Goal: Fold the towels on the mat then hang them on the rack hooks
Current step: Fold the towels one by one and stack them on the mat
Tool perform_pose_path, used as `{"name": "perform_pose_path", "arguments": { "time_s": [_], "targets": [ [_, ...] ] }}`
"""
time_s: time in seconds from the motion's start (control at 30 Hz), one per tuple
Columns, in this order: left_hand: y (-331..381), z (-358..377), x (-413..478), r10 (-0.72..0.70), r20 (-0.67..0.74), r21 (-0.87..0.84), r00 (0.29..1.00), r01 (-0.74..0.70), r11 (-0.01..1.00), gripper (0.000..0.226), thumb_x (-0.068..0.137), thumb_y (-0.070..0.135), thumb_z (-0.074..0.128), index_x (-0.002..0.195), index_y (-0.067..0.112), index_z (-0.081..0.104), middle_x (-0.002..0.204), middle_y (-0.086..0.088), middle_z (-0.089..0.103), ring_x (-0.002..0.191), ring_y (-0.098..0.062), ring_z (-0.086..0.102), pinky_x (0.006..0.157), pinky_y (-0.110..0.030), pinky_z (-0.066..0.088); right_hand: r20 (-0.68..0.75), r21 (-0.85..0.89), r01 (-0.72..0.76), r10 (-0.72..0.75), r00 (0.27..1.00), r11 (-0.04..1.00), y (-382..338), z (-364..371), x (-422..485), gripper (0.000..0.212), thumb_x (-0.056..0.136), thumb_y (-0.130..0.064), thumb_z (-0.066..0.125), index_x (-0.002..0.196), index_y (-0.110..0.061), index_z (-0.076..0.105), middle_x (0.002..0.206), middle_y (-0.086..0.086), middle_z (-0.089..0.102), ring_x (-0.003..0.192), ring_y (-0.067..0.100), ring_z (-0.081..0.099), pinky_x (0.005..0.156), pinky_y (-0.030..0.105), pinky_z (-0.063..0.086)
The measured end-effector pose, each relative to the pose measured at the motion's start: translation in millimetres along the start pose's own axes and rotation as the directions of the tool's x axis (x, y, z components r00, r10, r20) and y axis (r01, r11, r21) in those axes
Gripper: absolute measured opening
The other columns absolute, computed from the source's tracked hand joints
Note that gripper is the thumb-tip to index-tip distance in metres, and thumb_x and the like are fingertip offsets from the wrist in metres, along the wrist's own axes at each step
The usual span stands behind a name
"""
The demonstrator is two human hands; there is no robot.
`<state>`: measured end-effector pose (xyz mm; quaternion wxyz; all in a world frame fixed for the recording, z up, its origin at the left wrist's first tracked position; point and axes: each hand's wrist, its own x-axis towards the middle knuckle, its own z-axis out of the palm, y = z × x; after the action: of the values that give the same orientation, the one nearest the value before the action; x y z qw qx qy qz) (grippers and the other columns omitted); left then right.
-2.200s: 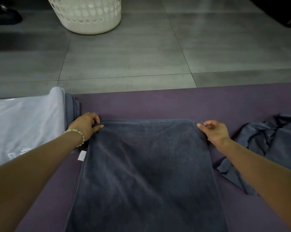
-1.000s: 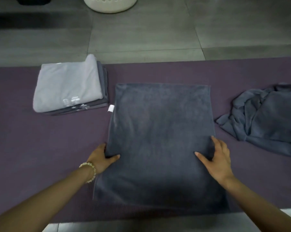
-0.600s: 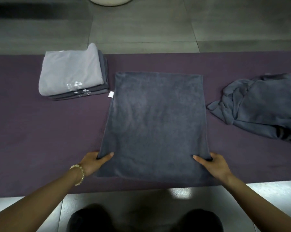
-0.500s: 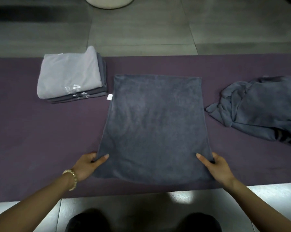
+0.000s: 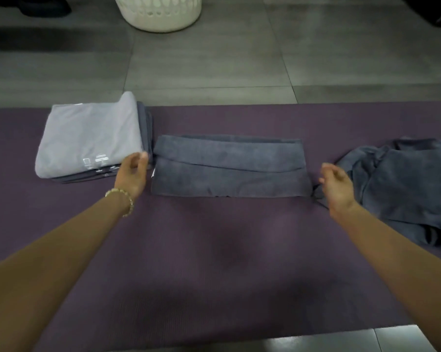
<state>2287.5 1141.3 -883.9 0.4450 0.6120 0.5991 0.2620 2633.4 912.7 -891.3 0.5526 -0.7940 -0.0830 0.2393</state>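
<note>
Grey crumpled towel (image 5: 404, 189) runs off the right edge.

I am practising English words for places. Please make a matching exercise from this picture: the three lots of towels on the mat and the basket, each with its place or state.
Things:
1. folded dark towel
2. towel stack
3. crumpled towel
4. laundry basket

Places or states:
A. on the tiled floor, beyond the mat
B. middle of the mat, folded into a flat band
C. left on the mat, light grey on top
D. right on the mat, a loose heap

Pairs: 1-B, 2-C, 3-D, 4-A.
</note>
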Motion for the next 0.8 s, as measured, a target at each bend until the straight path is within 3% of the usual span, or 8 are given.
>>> {"name": "perform_pose_path", "arguments": {
  "time_s": [0.13,0.23,0.33,0.4,0.53,0.67,0.73,0.8],
  "targets": [
    [-34.9,6.8,-0.7,-0.188,0.108,0.306,0.976,0.147,0.94,0.049,0.092,0.047,0.051,0.086,0.0,0.063,0.093,-0.019,0.064,0.092,-0.027,0.056,0.091,-0.034,0.043,0.001,-0.218,-0.023,0.024,1.0,0.976,34.6,8.3,0.3,0.03,0.09,-0.024,0.064,0.106,0.0,0.056,0.104,0.007,0.057,0.098,0.018,0.053,0.075,0.016,0.041],
    [-49.7,15.0,6.4,-0.244,0.122,0.358,0.962,0.186,0.915,0.064,0.085,0.055,0.057,0.107,-0.005,0.063,0.109,-0.022,0.064,0.113,-0.036,0.054,0.097,-0.039,0.041,0.07,-0.368,0.009,0.018,0.997,0.93,44.6,11.1,12.2,0.05,0.08,-0.041,0.071,0.108,0.0,0.066,0.106,0.011,0.068,0.101,0.025,0.064,0.089,0.032,0.05],
    [-40.1,27.4,10.5,-0.239,0.149,0.341,0.96,0.177,0.923,0.064,0.084,0.048,0.064,0.12,-0.004,0.054,0.115,-0.017,0.062,0.107,-0.033,0.057,0.085,-0.033,0.042,0.08,-0.592,-0.039,0.107,0.991,0.805,44.0,20.3,27.6,0.077,0.07,-0.065,0.066,0.122,-0.008,0.06,0.125,0.017,0.059,0.12,0.035,0.052,0.103,0.045,0.043],
    [-38.9,34.4,19.6,-0.278,0.16,0.334,0.947,0.213,0.918,0.068,0.083,0.046,0.066,0.126,-0.004,0.051,0.121,-0.017,0.06,0.111,-0.033,0.057,0.089,-0.033,0.044,0.048,-0.67,-0.082,0.154,0.987,0.738,40.8,29.5,33.9,0.085,0.073,-0.061,0.068,0.132,-0.004,0.05,0.137,0.021,0.048,0.129,0.037,0.043,0.109,0.045,0.036],
    [-28.9,41.3,33.7,-0.367,0.2,0.168,0.908,0.337,0.926,0.062,0.087,0.043,0.063,0.13,0.0,0.051,0.13,-0.014,0.057,0.117,-0.031,0.055,0.099,-0.036,0.045,-0.017,-0.589,-0.182,0.212,0.977,0.788,35.8,39.2,40.4,0.079,0.075,-0.054,0.07,0.127,0.003,0.054,0.133,0.018,0.056,0.126,0.033,0.049,0.107,0.039,0.038],
    [-19.4,36.5,32.6,-0.296,0.228,0.066,0.928,0.288,0.955,0.048,0.086,0.033,0.067,0.118,-0.002,0.059,0.117,-0.012,0.063,0.104,-0.031,0.062,0.091,-0.036,0.051,0.081,-0.342,-0.135,0.173,0.982,0.93,20.3,37.2,18.6,0.048,0.083,-0.033,0.071,0.113,0.003,0.062,0.107,0.014,0.066,0.096,0.031,0.063,0.075,0.028,0.055],
    [-17.6,27.7,24.0,-0.232,0.227,0.014,0.946,0.235,0.972,0.04,0.084,0.03,0.069,0.104,-0.004,0.062,0.1,-0.016,0.067,0.079,-0.022,0.065,0.066,-0.025,0.056,0.157,-0.158,-0.091,0.116,0.981,0.983,10.2,28.7,-5.3,0.027,0.085,-0.025,0.07,0.1,-0.003,0.063,0.085,0.01,0.065,0.068,0.022,0.061,0.047,0.02,0.052],
    [-20.4,11.7,8.8,-0.155,0.216,0.013,0.964,0.156,0.988,0.03,0.085,0.026,0.069,0.094,-0.002,0.06,0.079,-0.012,0.061,0.053,-0.006,0.057,0.042,-0.013,0.044,0.191,-0.122,-0.046,0.068,0.979,0.991,11.3,10.8,-25.8,0.021,0.085,-0.024,0.07,0.083,-0.006,0.06,0.06,0.007,0.059,0.048,0.016,0.051,0.038,0.019,0.042]
  ]
}}
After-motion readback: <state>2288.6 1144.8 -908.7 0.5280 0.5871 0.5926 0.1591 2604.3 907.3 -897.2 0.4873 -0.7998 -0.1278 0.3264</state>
